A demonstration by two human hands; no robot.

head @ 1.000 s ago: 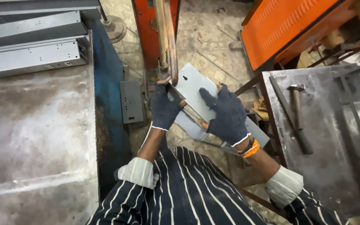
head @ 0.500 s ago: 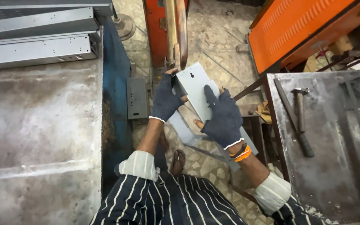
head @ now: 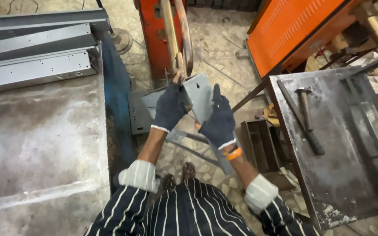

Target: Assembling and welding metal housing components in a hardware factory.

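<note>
The plate (head: 200, 94) has tipped up since a moment ago, and both hands have lifted with it toward the two copper arms (head: 176, 37) of the red machine (head: 154, 39). Left hand (head: 170, 108), in a dark glove, grips the plate's left edge, fingers clenched round it, just under the arm tips. Right hand (head: 218, 119), gloved too, lies against the plate's right side with fingers stretched up along the metal, an orange band (head: 234, 154) at the wrist. The plate is pale grey, held tilted between the hands, above the tiled floor.

To the left sits a steel table (head: 40, 144) with long grey channels (head: 36, 52) stacked at its far end. To the right, a rusty bench (head: 342, 175) carries a hammer (head: 308, 120). Behind it leans an orange perforated panel (head: 289, 30). No labels or signs that I can make out.
</note>
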